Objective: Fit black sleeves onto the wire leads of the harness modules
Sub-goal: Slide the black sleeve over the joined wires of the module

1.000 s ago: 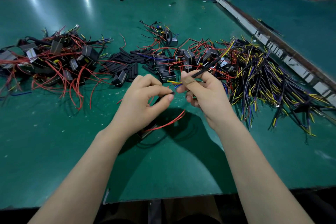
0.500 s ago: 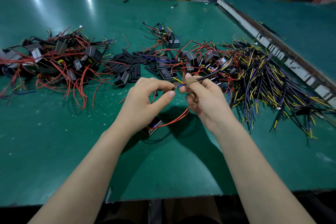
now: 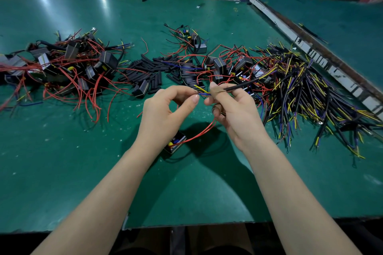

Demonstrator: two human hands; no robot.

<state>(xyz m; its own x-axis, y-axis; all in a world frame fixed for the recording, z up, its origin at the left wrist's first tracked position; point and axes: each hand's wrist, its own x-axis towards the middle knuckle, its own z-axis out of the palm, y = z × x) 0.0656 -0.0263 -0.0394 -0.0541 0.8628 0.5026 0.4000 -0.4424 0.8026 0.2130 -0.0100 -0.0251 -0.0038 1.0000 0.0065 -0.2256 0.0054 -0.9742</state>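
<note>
1. Since a second ago both hands sit a little nearer the far piles; the black cable in the right hand (image 3: 232, 107) now points lower and flatter to the right; its yellow and blue ends stick out further toward the left hand (image 3: 165, 109).
2. Two hands, close together above the green table (image 3: 62, 161), fingertips nearly meeting; left thumb and forefinger pinch the blue wire tip (image 3: 202, 94); right thumb and fingers are curled tight round the black sheathed cable (image 3: 240, 87).
3. One yellow lead (image 3: 200, 88) juts up-left between the hands, touching neither fingertip clearly.
4. One module (image 3: 175, 144) lies on the table under the left wrist; one red wire (image 3: 199, 133) arcs from it up toward the right palm.
5. Three heaps beyond: modules with red leads (image 3: 68, 68) far left; loose black sleeves (image 3: 145, 70) in the middle, too many to count; black cables with yellow and blue ends (image 3: 300, 93) right.
6. One smaller module cluster (image 3: 219, 66) just behind the hands.
</note>
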